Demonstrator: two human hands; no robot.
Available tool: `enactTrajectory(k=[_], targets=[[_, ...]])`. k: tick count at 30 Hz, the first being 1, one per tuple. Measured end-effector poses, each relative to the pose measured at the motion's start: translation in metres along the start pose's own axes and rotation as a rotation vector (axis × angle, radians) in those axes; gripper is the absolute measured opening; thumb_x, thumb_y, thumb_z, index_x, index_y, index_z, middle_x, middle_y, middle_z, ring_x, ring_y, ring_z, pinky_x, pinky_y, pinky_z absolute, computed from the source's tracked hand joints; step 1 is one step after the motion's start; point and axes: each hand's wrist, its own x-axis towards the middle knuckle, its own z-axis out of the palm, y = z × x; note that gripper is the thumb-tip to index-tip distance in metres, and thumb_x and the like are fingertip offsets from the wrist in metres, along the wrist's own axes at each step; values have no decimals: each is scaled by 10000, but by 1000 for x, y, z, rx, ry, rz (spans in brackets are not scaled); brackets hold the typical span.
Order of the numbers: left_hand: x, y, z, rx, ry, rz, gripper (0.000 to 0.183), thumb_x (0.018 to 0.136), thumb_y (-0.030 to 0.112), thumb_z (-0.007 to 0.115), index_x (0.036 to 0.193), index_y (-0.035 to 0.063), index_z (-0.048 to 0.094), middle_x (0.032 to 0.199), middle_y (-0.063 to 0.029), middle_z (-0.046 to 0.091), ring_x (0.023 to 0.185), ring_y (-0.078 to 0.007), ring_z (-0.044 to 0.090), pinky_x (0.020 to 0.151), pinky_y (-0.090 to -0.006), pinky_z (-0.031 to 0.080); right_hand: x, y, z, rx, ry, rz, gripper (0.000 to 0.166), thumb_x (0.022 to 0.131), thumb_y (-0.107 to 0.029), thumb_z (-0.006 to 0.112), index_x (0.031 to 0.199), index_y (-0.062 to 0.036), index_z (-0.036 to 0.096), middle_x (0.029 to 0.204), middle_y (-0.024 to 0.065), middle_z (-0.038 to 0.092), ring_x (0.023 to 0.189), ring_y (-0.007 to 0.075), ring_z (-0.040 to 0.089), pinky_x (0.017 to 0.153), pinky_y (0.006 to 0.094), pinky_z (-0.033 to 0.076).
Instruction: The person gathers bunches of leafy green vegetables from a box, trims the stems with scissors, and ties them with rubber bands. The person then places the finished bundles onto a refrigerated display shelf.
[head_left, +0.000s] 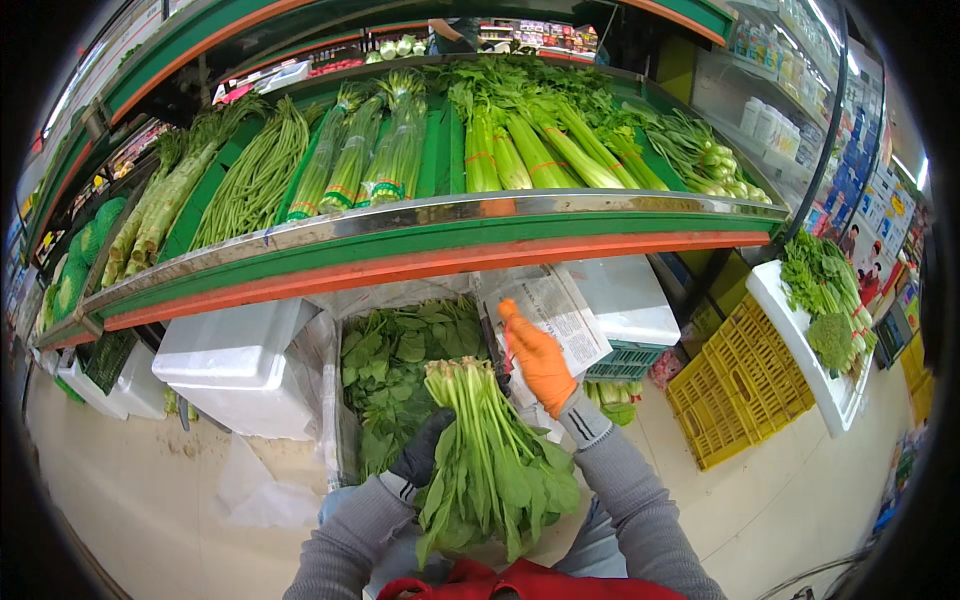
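Note:
A bunch of leafy greens (487, 450) hangs in front of me, cut stem ends at the top and broad leaves spreading down toward my lap. My left hand (427, 450), in a black glove, grips it from the left side. In an orange glove, my right hand (536, 356) is raised just right of the stems, apart from them. A thin red band (508, 352), apparently a tie, runs down from its fingers. Behind the bunch, more loose greens (405, 341) fill a crate lined with clear plastic.
Above is a green display shelf (450, 247) with celery (551, 157), long beans (259, 172) and wrapped bunches. White foam boxes (232, 345) stand left, another foam box (622, 300) right beside newspaper (559, 315). Yellow crates (739, 386) and a foam tray of vegetables (769, 330) are farther right.

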Motion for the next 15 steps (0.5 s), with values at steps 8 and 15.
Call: enactTrajectory(k=[8, 15], targets=[[-5, 22, 27, 185, 138, 29, 528, 844, 152, 587, 1330, -9, 462, 1244, -143, 588, 1084, -239, 611, 968, -362, 474, -1, -42, -31, 411, -302, 373, 1269, 606, -727, 686, 1505, -315, -109, 1592, 91, -65, 1439, 407, 39, 1034, 667, 262], [39, 12, 1, 1476, -122, 759, 673, 782, 272, 768, 1331, 47, 449, 1326, -77, 508, 1171, -190, 514, 992, -347, 418, -28, -76, 39, -35, -251, -27, 955, 617, -72, 796, 1453, -113, 337, 1480, 124, 314, 1365, 265, 316, 1114, 353, 277]])
